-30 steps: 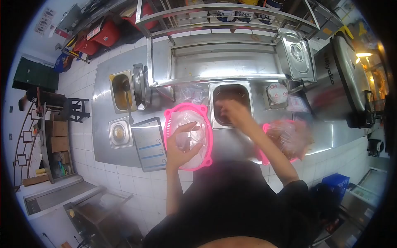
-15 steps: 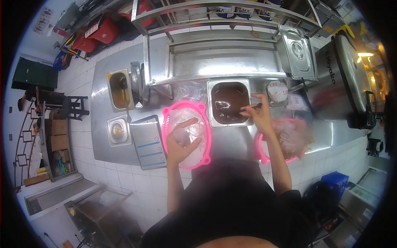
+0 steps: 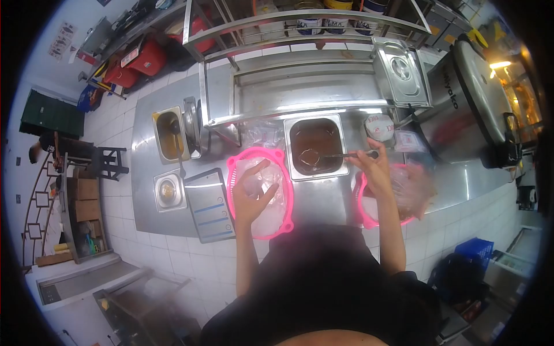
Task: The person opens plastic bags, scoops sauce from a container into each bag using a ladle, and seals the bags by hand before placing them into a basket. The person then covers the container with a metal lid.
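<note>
My left hand [image 3: 254, 195] rests in a pink basket [image 3: 232, 179] and grips a clear plastic bag [image 3: 270, 185] lying in it. My right hand [image 3: 372, 167] holds the handle of a metal ladle [image 3: 332, 155] whose bowl sits in the dark brown sauce of a steel pan [image 3: 315, 148] set into the counter. The pan lies just right of the pink basket. A second pink basket [image 3: 362, 202] with filled bags stands by my right forearm.
A steel counter [image 3: 144, 190] carries a pan of yellow sauce [image 3: 168, 136], a small round pot [image 3: 168, 190], a flat scale [image 3: 209, 206], a white tub [image 3: 379, 126], a lidded pan [image 3: 401, 72] and a large cooker [image 3: 473, 98]. A steel shelf rack [image 3: 288, 34] stands behind.
My right hand went from above the sauce pan to its right edge and took the ladle handle, drawing it rightwards. My left hand stayed in the pink basket on the bag.
</note>
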Motion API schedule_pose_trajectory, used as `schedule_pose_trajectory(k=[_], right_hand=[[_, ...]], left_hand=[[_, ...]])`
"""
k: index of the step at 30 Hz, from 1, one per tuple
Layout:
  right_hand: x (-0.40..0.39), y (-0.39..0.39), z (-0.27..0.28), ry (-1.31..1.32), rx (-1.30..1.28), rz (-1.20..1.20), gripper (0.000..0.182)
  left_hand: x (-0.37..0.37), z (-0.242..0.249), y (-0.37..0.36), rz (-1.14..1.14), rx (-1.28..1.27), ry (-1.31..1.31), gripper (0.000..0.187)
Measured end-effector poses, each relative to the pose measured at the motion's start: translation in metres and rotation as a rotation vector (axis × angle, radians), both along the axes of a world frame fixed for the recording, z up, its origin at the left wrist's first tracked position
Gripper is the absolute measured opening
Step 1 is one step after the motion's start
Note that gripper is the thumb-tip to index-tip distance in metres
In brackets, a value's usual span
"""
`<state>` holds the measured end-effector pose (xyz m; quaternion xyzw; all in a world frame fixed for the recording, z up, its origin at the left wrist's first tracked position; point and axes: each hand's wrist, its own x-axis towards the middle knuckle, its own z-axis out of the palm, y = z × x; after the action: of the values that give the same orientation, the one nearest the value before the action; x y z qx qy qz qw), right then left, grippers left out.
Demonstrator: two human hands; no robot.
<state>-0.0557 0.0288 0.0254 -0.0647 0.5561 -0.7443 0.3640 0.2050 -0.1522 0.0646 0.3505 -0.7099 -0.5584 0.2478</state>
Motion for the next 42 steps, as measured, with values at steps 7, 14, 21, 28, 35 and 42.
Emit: schedule_pose_trajectory(k=[7, 14, 21, 28, 35, 42], right_hand=[[-0.016, 0.012, 0.072, 0.156, -0.082, -0.103, 0.052], [-0.022, 0.018, 0.15, 0.322, -0.155, -0.157, 0.053], [-0.013, 0.017, 0.176, 0.474, -0.232, -0.138, 0.051], [-0.004, 0.01, 0.193, 0.605, -0.207, -0.149, 0.046], [0.0, 0.007, 0.203, 0.918, -0.263, -0.217, 0.046], [0.006, 0.007, 0.199, 1.347, -0.356, -0.123, 0.041]], left_hand=[[-0.047, -0.013, -0.015, -0.106, -0.577, -0.034, 0.053], [-0.101, -0.006, -0.014, -0.318, -0.319, 0.141, 0.054], [-0.125, 0.011, -0.006, -0.407, 0.085, 0.296, 0.057], [-0.124, 0.044, -0.01, -0.353, 0.079, 0.408, 0.054], [-0.13, 0.059, -0.016, -0.358, -0.003, 0.447, 0.059], [-0.132, 0.058, -0.018, -0.298, -0.024, 0.447, 0.057]])
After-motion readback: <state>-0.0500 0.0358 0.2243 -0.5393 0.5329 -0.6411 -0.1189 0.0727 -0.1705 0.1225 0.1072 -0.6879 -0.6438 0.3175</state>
